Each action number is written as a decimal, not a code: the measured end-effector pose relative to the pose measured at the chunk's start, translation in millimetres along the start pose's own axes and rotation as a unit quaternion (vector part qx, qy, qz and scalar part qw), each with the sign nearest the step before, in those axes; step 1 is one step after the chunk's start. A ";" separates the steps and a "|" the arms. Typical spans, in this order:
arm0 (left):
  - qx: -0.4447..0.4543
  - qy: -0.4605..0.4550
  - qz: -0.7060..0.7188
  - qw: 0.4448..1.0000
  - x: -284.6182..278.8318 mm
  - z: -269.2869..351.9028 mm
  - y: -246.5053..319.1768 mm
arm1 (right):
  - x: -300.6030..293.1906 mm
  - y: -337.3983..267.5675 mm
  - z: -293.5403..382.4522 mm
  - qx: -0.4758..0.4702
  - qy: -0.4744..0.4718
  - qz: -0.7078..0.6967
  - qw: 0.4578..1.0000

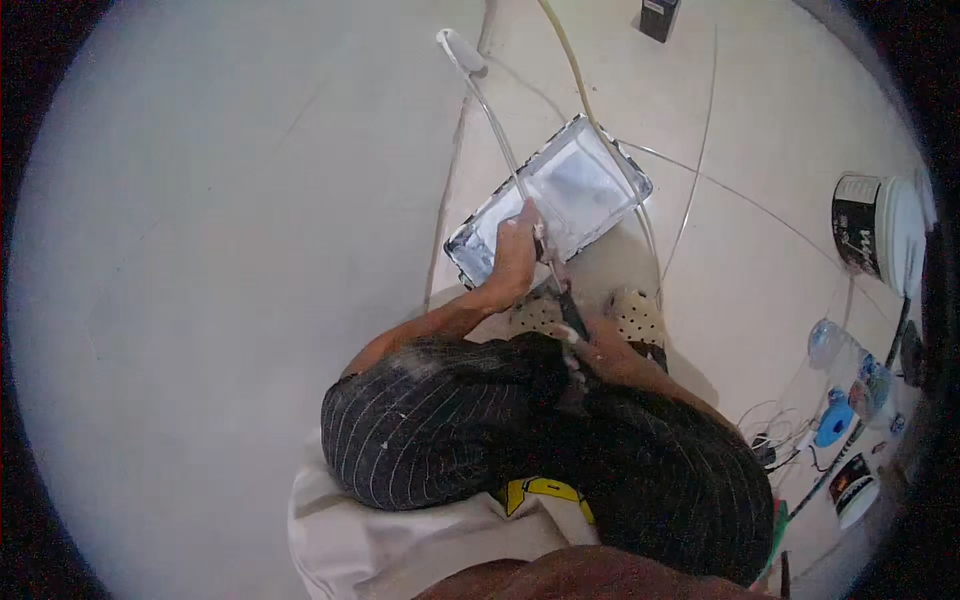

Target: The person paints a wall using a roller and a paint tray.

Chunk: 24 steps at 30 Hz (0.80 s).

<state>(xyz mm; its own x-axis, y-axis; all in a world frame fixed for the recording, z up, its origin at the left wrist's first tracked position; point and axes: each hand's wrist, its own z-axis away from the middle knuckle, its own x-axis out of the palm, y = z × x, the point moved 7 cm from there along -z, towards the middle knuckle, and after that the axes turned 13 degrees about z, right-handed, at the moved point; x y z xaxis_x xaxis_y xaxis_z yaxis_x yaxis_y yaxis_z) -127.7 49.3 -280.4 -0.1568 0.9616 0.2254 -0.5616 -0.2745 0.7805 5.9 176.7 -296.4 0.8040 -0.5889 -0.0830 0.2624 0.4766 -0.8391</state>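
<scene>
A paint roller with a white sleeve [463, 51] and a long thin metal rod [497, 129] reaches away from me. The sleeve is at the line where the pale wall meets the tiled floor; whether it touches the wall I cannot tell. My left hand [517, 238] is wrapped around the rod, above a paint tray. Lower down, my right hand [592, 339] grips the roller's dark handle [573, 313], close to my knees. Whitish paint marks both hands. Beneath the rod, the rectangular paint tray [639, 182] lies askew on the floor, coated in white paint.
The smooth wall [225, 225] fills the left side. A yellowish hose or cable [568, 49] crosses the tray's right end. A black-and-white bucket [859, 225] stands right, with plastic bottles [825, 343], loose cords [772, 429] and a smaller tub [855, 491] nearer. A dark box [658, 19] is far off.
</scene>
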 end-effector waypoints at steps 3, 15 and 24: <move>-0.117 0.009 0.119 0.986 -41.5 22.2 -72.4 | 18.9 -22.6 13.8 -0.160 -0.065 -0.063 0.983; -0.105 0.010 0.075 0.992 -38.6 42.2 -66.8 | 25.1 -13.6 12.0 -0.137 -0.018 -0.039 0.990; -0.051 -0.033 0.111 0.992 -4.2 21.2 -29.6 | 14.6 -14.5 -11.2 -0.083 -0.051 -0.067 0.993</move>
<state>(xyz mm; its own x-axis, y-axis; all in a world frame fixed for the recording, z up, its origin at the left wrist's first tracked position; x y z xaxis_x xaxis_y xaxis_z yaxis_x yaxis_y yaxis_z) -93.2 53.3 -292.0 -0.2349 0.8737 0.4259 -0.5994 -0.4751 0.6441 7.8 153.8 -291.4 0.8200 -0.5661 0.0841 0.2862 0.2784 -0.9168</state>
